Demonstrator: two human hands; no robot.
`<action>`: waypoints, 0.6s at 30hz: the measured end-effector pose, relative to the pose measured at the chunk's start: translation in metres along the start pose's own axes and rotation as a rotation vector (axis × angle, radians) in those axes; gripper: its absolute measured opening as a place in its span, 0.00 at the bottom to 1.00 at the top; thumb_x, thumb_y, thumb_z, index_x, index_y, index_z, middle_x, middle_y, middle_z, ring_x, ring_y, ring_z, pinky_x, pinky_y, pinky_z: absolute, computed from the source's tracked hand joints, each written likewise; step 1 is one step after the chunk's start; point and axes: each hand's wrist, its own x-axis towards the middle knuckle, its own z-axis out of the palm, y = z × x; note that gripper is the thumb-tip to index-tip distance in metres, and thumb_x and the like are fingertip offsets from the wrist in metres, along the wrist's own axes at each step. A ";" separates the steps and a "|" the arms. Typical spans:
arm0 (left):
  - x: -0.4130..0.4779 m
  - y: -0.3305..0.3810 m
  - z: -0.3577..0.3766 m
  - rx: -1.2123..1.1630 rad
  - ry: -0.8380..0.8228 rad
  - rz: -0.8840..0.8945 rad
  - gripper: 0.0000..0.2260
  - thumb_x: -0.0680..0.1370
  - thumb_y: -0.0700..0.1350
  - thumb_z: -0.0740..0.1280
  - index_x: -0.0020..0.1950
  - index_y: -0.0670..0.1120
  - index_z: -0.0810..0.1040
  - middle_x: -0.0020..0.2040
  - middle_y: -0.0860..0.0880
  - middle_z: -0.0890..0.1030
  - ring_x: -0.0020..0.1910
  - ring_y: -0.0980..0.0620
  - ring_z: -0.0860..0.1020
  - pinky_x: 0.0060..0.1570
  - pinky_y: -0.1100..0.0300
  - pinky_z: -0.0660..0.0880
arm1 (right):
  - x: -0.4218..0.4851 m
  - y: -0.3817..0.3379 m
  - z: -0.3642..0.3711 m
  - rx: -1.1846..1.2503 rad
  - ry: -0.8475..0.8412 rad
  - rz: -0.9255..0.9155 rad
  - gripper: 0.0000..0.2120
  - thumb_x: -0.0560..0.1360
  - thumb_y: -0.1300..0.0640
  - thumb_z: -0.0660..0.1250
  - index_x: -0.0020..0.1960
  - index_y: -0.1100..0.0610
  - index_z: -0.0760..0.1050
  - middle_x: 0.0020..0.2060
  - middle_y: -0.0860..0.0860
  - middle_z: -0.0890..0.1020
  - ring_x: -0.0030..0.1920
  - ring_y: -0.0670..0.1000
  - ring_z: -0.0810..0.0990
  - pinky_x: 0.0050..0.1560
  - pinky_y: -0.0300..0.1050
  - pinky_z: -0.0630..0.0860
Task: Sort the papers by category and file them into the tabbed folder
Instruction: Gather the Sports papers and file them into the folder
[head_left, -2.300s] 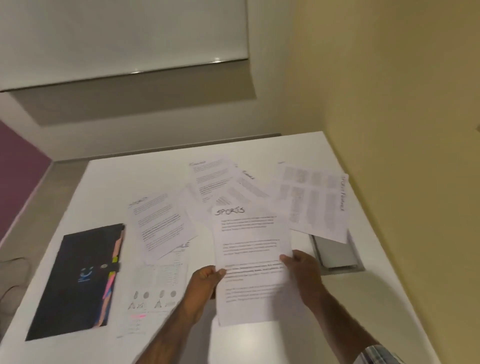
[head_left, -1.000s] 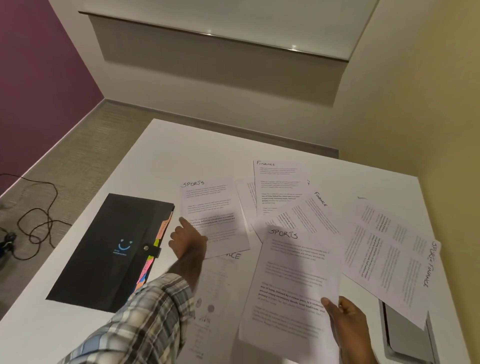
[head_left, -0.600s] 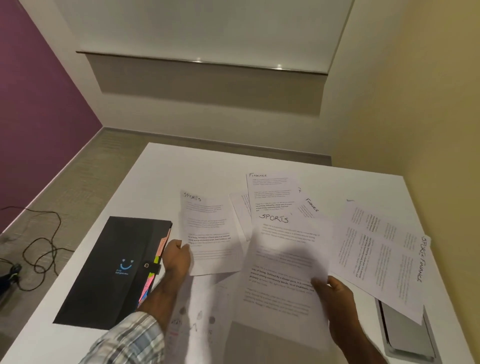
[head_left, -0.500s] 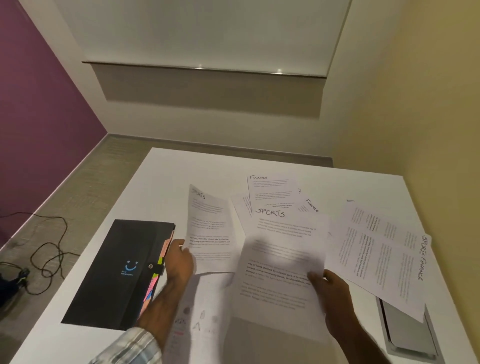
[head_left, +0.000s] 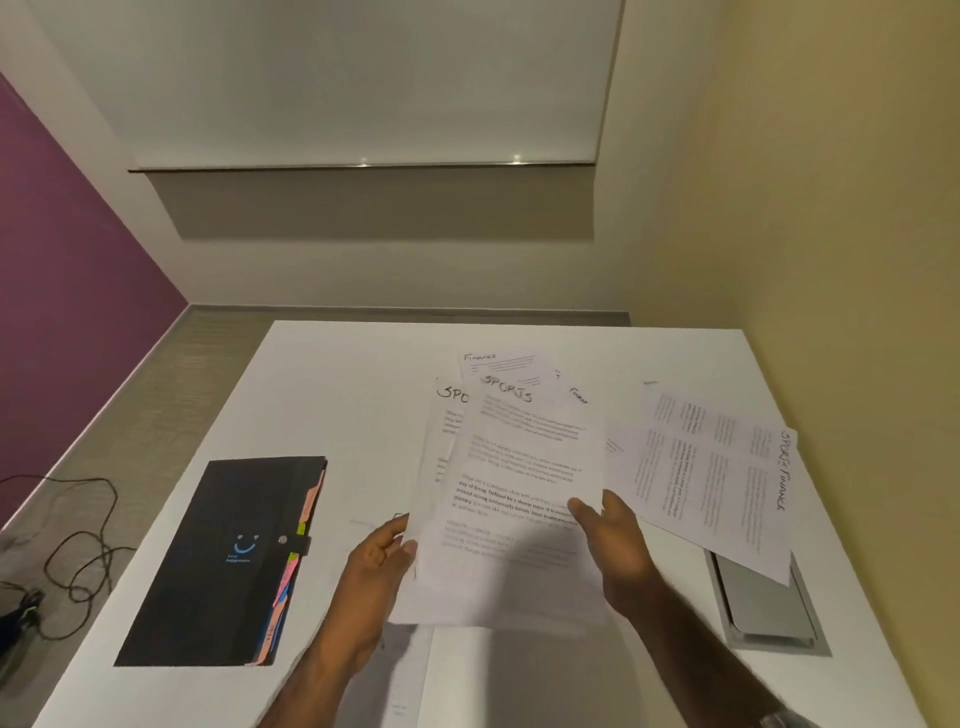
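Two sheets headed SPORTS are held together above the white table (head_left: 332, 395). The front SPORTS sheet (head_left: 524, 467) covers most of the second SPORTS sheet (head_left: 444, 415), which shows only along its left edge. My left hand (head_left: 382, 558) grips their lower left edge and my right hand (head_left: 610, 540) grips the right edge. Behind them on the table lie a FINANCE sheet (head_left: 498, 364), partly hidden, and a sheet marked SPORTS FINANCE (head_left: 717, 478) at the right. The black tabbed folder (head_left: 223, 561) lies shut at the left, coloured tabs along its right side.
A grey metal hatch (head_left: 763, 608) is set into the table at the right, partly under the SPORTS FINANCE sheet. Another sheet (head_left: 400, 675) lies on the table beneath my left forearm. A black cable (head_left: 78, 551) lies on the floor at left. A yellow wall borders the table's right side.
My left hand picked up the second SPORTS sheet from beside the folder and brought it right, behind the SPORTS sheet in my right hand. Both hands now hold the two together.
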 end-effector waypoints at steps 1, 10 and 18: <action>-0.005 0.002 0.006 0.027 -0.017 -0.004 0.12 0.84 0.39 0.62 0.65 0.48 0.80 0.59 0.47 0.86 0.58 0.47 0.84 0.61 0.52 0.79 | -0.001 -0.001 -0.004 0.007 -0.014 -0.004 0.15 0.82 0.64 0.64 0.68 0.56 0.77 0.60 0.47 0.85 0.61 0.47 0.83 0.59 0.41 0.77; 0.003 0.016 0.043 0.137 -0.204 -0.039 0.14 0.83 0.53 0.64 0.65 0.51 0.81 0.59 0.52 0.86 0.60 0.52 0.83 0.65 0.51 0.76 | -0.012 -0.004 -0.034 -0.138 -0.197 0.023 0.15 0.81 0.64 0.66 0.66 0.57 0.79 0.60 0.51 0.85 0.61 0.54 0.84 0.63 0.53 0.79; 0.011 0.009 0.085 0.150 -0.075 0.150 0.12 0.80 0.36 0.68 0.59 0.51 0.81 0.54 0.55 0.87 0.55 0.54 0.84 0.58 0.57 0.79 | -0.024 -0.011 -0.049 -0.113 -0.064 -0.100 0.19 0.78 0.64 0.72 0.66 0.51 0.76 0.56 0.48 0.86 0.58 0.48 0.84 0.58 0.43 0.80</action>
